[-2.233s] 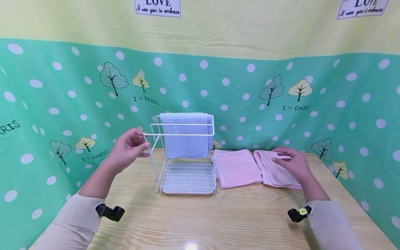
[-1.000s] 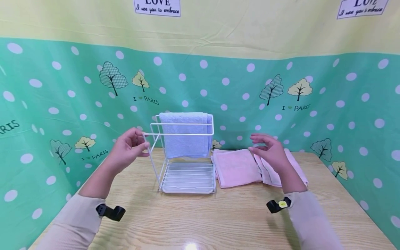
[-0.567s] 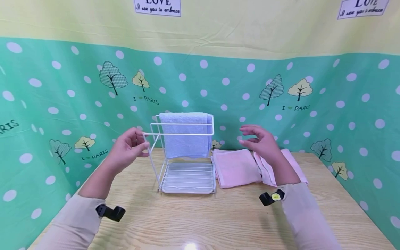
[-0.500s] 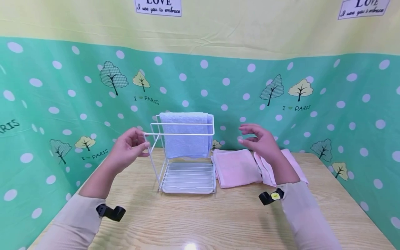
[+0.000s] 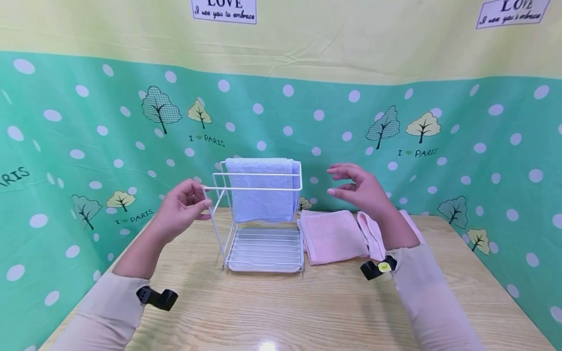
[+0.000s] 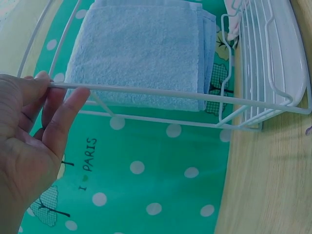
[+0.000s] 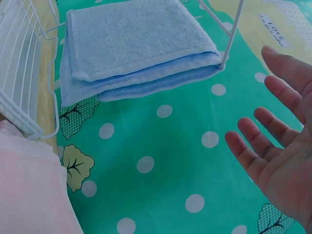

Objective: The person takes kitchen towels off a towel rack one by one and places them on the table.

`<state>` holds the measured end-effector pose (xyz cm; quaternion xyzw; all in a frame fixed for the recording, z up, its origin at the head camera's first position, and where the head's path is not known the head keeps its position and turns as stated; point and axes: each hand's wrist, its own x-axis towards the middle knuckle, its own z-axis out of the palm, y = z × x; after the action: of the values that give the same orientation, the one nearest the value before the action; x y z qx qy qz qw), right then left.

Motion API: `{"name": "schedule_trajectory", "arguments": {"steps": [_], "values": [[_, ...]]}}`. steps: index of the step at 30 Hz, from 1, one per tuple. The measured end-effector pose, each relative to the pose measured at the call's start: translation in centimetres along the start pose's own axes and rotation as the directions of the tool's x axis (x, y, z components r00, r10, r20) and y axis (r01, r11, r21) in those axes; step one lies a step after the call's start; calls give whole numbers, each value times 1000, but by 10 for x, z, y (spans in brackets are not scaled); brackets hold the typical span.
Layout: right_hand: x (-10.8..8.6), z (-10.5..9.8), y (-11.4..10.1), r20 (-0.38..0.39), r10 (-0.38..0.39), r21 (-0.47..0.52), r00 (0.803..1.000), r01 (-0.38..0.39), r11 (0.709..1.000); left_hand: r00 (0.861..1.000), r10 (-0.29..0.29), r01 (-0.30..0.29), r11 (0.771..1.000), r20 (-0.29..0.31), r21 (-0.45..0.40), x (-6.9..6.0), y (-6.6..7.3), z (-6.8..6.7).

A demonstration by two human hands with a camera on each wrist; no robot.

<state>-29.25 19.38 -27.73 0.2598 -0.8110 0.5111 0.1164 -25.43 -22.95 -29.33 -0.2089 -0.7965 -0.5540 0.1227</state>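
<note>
A white wire rack (image 5: 253,189) stands on the table, with a folded light-blue towel (image 5: 262,197) draped over its rear bar. My left hand (image 5: 183,207) pinches the rack's upper left corner between thumb and fingers; the left wrist view shows the fingers on the white wire (image 6: 146,91). To the right of the rack my right hand (image 5: 357,187) hovers in the air with its fingers loosely spread, holding nothing. In the right wrist view the blue towel (image 7: 141,41) hangs apart from that hand. Two folded pink towels lie right of the rack, one pink towel (image 5: 332,236) beside it, another pink towel (image 5: 372,235) partly hidden by my right forearm.
A white tray (image 5: 263,267) sits under the wire shelf at the rack's base. Behind everything hangs a green polka-dot curtain (image 5: 272,122) with a yellow upper part. The wooden table (image 5: 272,312) extends in front of the rack.
My right hand has moved left and upward from over the far pink towel to a spot nearer the rack. The left hand keeps its grip on the rack.
</note>
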Motion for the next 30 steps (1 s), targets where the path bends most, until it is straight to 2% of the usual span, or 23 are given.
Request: {"name": "schedule_trajectory", "arguments": {"steps": [12, 19, 23, 30], "values": [[15, 3, -17, 54, -37, -34, 998, 39, 999, 1000, 12, -12, 1000, -1, 1, 0, 1, 0], [23, 5, -27, 105, -10, -44, 994, 15, 999, 1000, 10, -10, 1000, -1, -2, 0, 0, 0], [26, 6, -31, 124, -19, -35, 992, 24, 999, 1000, 6, -6, 1000, -1, -4, 0, 0, 1], [38, 11, -37, 149, -18, -74, 989, 29, 997, 1000, 7, -7, 1000, 0, -1, 0, -2, 0]]}}
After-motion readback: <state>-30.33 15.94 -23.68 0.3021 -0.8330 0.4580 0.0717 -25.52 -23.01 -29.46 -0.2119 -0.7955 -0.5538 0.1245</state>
